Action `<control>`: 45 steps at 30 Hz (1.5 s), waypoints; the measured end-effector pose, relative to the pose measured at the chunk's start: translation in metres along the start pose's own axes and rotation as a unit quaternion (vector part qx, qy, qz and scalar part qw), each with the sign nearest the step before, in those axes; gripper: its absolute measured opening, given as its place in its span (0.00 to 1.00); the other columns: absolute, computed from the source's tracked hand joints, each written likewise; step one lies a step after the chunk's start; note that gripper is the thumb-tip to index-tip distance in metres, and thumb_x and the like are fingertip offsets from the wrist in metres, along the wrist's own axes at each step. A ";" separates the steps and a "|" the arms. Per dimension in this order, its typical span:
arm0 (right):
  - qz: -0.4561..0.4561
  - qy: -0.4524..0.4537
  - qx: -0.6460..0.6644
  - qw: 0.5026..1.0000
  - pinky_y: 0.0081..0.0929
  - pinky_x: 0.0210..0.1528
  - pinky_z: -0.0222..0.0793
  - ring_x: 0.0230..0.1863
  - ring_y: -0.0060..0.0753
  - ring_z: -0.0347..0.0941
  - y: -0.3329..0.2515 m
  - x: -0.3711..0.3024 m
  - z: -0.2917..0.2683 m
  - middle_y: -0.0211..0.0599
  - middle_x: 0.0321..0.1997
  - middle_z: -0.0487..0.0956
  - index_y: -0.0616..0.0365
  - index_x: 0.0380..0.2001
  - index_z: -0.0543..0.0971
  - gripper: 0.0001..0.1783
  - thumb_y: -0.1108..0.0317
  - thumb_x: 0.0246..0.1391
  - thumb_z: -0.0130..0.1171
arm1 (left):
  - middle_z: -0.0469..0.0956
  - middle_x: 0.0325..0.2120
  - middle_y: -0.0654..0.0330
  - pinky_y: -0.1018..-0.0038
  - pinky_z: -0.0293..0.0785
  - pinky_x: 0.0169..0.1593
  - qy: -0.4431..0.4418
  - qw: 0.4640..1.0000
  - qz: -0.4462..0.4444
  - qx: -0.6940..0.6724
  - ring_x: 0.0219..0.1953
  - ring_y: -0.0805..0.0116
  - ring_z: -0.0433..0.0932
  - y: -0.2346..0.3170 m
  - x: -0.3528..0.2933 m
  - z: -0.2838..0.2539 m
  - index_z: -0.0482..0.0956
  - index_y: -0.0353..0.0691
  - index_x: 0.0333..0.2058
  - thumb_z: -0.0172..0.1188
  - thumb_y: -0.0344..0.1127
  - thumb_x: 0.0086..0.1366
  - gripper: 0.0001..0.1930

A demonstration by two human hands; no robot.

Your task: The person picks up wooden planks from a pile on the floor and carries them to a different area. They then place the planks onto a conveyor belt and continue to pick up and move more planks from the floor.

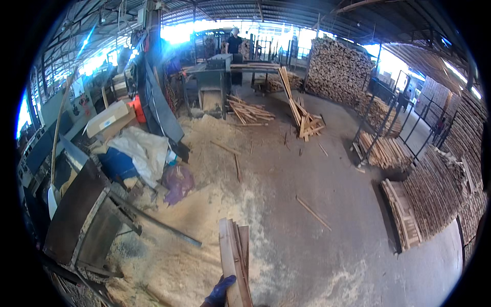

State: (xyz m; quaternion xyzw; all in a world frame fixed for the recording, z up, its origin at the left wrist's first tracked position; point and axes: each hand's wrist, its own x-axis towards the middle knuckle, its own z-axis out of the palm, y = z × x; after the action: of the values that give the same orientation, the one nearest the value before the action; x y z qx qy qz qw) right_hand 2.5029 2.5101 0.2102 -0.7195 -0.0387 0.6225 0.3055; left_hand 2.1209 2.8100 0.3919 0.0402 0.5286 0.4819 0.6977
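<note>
My left hand, in a dark blue glove, comes in at the lower edge. It is closed on the left side of a few wooden boards. The boards stand on end in a narrow bundle, pointing away from me, with their near ends cut off by the picture's edge. Behind the boards the grip is partly hidden. My right hand does not show.
Sawdust covers the floor at left, beside a metal frame with a protruding bar. Loose sticks lie on the concrete. Board stacks and a rack stand at right. Far off, a person stands behind a machine.
</note>
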 end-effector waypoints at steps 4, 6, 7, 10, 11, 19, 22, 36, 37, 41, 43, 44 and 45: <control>0.032 0.009 -0.058 0.998 0.31 0.32 0.70 0.33 0.28 0.71 -0.123 0.030 0.016 0.31 0.40 0.77 0.48 0.46 0.75 0.17 0.56 0.55 0.57 | 0.74 0.47 0.55 0.68 0.71 0.53 -0.017 0.991 0.122 0.058 0.48 0.64 0.74 0.047 0.049 0.046 0.70 0.32 0.52 0.55 0.44 0.63 0.24; 0.011 -0.001 -0.103 0.995 0.31 0.32 0.70 0.33 0.27 0.71 -0.184 0.072 0.011 0.31 0.40 0.77 0.49 0.45 0.75 0.17 0.56 0.55 0.57 | 0.74 0.48 0.55 0.68 0.69 0.54 0.001 0.981 0.176 0.081 0.50 0.64 0.72 0.070 0.072 0.067 0.69 0.32 0.53 0.54 0.45 0.64 0.25; -0.003 -0.011 -0.121 0.993 0.30 0.32 0.70 0.33 0.27 0.70 -0.221 0.101 0.015 0.31 0.40 0.77 0.49 0.45 0.75 0.17 0.56 0.55 0.57 | 0.74 0.48 0.54 0.68 0.69 0.55 0.018 0.975 0.204 0.089 0.51 0.64 0.72 0.080 0.088 0.074 0.68 0.32 0.54 0.54 0.46 0.64 0.26; -0.070 -0.021 -0.209 0.975 0.30 0.31 0.69 0.32 0.26 0.70 -0.328 0.178 0.019 0.31 0.39 0.77 0.50 0.44 0.75 0.16 0.56 0.55 0.57 | 0.73 0.49 0.57 0.69 0.65 0.57 0.109 0.948 0.278 0.107 0.53 0.65 0.69 0.110 0.106 0.099 0.68 0.33 0.55 0.53 0.48 0.64 0.28; -0.115 -0.027 -0.249 0.961 0.30 0.31 0.69 0.32 0.26 0.70 -0.368 0.205 0.019 0.31 0.39 0.77 0.50 0.44 0.76 0.16 0.56 0.55 0.57 | 0.73 0.49 0.57 0.69 0.65 0.57 0.113 0.953 0.266 0.088 0.53 0.65 0.70 0.121 0.105 0.108 0.68 0.33 0.55 0.53 0.48 0.64 0.27; -0.462 -0.033 -0.337 0.820 0.34 0.45 0.67 0.41 0.36 0.70 -0.776 0.326 0.253 0.39 0.41 0.77 0.56 0.43 0.76 0.20 0.54 0.53 0.60 | 0.74 0.44 0.59 0.70 0.71 0.50 0.147 0.956 0.254 0.010 0.45 0.66 0.73 0.237 0.196 0.149 0.66 0.35 0.56 0.56 0.44 0.62 0.27; -0.473 -0.087 -0.310 0.820 0.36 0.52 0.65 0.48 0.39 0.71 -0.849 0.326 0.350 0.45 0.44 0.78 0.59 0.45 0.75 0.20 0.58 0.54 0.58 | 0.75 0.44 0.58 0.70 0.71 0.50 0.225 0.929 0.289 0.046 0.45 0.66 0.73 0.284 0.256 0.145 0.66 0.35 0.56 0.57 0.44 0.62 0.28; -0.093 -0.144 -0.352 0.920 0.37 0.51 0.66 0.48 0.40 0.72 -0.937 0.454 0.544 0.43 0.44 0.78 0.55 0.42 0.77 0.18 0.55 0.55 0.53 | 0.76 0.43 0.58 0.70 0.71 0.50 0.191 0.945 0.266 -0.013 0.43 0.66 0.74 0.553 0.479 0.233 0.69 0.33 0.53 0.59 0.46 0.60 0.27; -0.093 -0.143 -0.356 0.919 0.37 0.51 0.66 0.48 0.41 0.72 -0.957 0.470 0.560 0.43 0.44 0.78 0.55 0.42 0.77 0.18 0.55 0.55 0.53 | 0.76 0.43 0.58 0.70 0.71 0.50 0.197 0.942 0.273 -0.009 0.44 0.66 0.74 0.572 0.491 0.242 0.69 0.33 0.53 0.59 0.46 0.61 0.27; -0.168 -0.144 -0.435 0.873 0.37 0.51 0.66 0.48 0.41 0.73 -1.071 0.532 0.644 0.42 0.44 0.79 0.54 0.41 0.78 0.18 0.54 0.55 0.51 | 0.76 0.43 0.58 0.70 0.70 0.51 0.239 0.926 0.292 -0.014 0.44 0.65 0.74 0.643 0.524 0.257 0.69 0.33 0.53 0.59 0.46 0.61 0.28; -0.245 -0.154 -0.509 0.811 0.37 0.51 0.66 0.48 0.41 0.73 -1.131 0.566 0.708 0.42 0.44 0.79 0.53 0.41 0.78 0.18 0.53 0.55 0.51 | 0.76 0.43 0.58 0.70 0.70 0.51 0.261 0.918 0.296 -0.020 0.45 0.65 0.74 0.673 0.537 0.262 0.69 0.32 0.53 0.59 0.46 0.61 0.28; -0.297 -0.150 -0.567 0.754 0.38 0.51 0.66 0.48 0.42 0.73 -1.163 0.584 0.745 0.41 0.44 0.79 0.53 0.41 0.78 0.18 0.53 0.55 0.50 | 0.76 0.43 0.58 0.70 0.69 0.52 0.269 0.916 0.298 -0.023 0.45 0.65 0.74 0.690 0.546 0.264 0.69 0.32 0.53 0.59 0.46 0.61 0.28; -0.353 -0.137 -0.630 0.679 0.38 0.50 0.66 0.48 0.42 0.73 -1.195 0.601 0.778 0.41 0.44 0.79 0.53 0.41 0.78 0.18 0.53 0.55 0.50 | 0.76 0.43 0.58 0.69 0.69 0.52 0.273 0.915 0.295 -0.024 0.45 0.65 0.74 0.708 0.556 0.267 0.69 0.32 0.53 0.59 0.46 0.61 0.28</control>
State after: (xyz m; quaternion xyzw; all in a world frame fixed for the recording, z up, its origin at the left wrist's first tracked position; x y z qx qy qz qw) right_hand 2.3090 4.0455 0.2393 -0.5813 -0.7139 0.3892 -0.0314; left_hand 1.8687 3.7056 0.5206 0.0444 0.6508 0.6708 0.3528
